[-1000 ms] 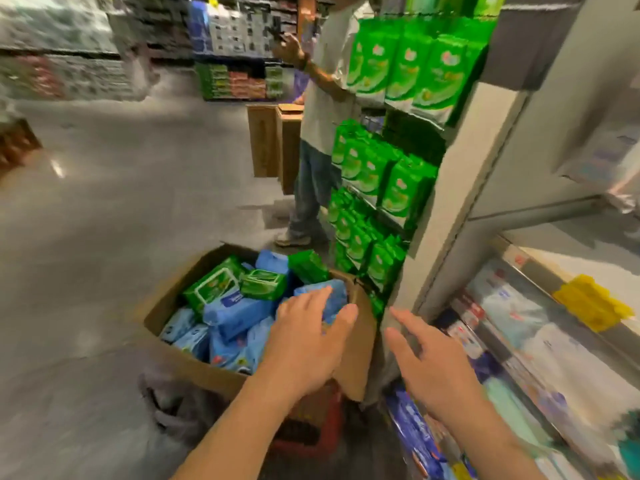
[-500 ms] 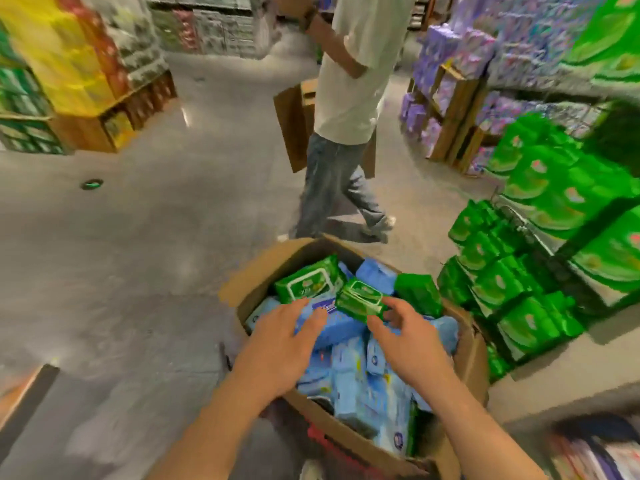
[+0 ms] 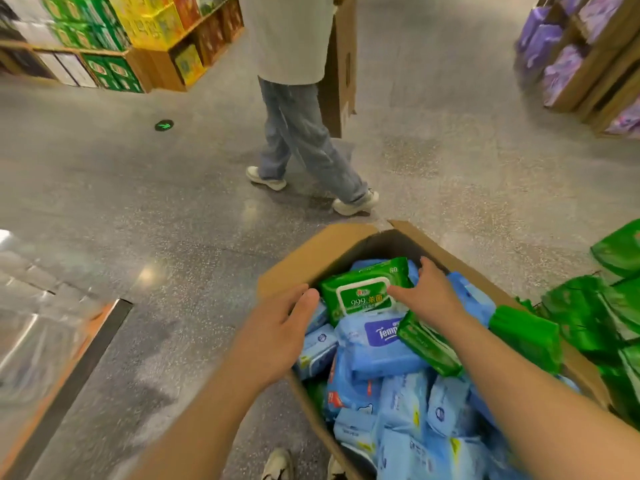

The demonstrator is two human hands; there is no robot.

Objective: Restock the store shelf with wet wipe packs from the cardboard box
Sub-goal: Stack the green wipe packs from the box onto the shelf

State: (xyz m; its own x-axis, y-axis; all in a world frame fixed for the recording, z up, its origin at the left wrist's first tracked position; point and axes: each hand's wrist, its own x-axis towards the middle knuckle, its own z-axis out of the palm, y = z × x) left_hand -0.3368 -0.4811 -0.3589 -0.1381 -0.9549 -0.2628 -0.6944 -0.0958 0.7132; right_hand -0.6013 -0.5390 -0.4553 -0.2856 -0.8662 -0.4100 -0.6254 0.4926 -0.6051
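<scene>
An open cardboard box (image 3: 311, 251) stands on the floor in front of me, filled with several blue wet wipe packs (image 3: 374, 348) and a few green ones. A green wet wipe pack (image 3: 360, 294) lies on top at the far end of the box. My right hand (image 3: 433, 296) grips its right end, thumb on its top and fingers over the far edge. My left hand (image 3: 277, 327) touches the pack's left end with relaxed fingers. Another green pack (image 3: 429, 344) lies under my right forearm.
Green packs (image 3: 616, 306) fill the low shelf at the right edge, and one green pack (image 3: 526, 334) rests on the box's right rim. A person (image 3: 301, 133) in jeans walks past just beyond the box with a tall carton (image 3: 341, 74). Stacked goods stand at the far left and far right.
My view has swung left and down from the shelf to the box. Both hands moved forward onto the green pack on top. The person has stepped across behind the box.
</scene>
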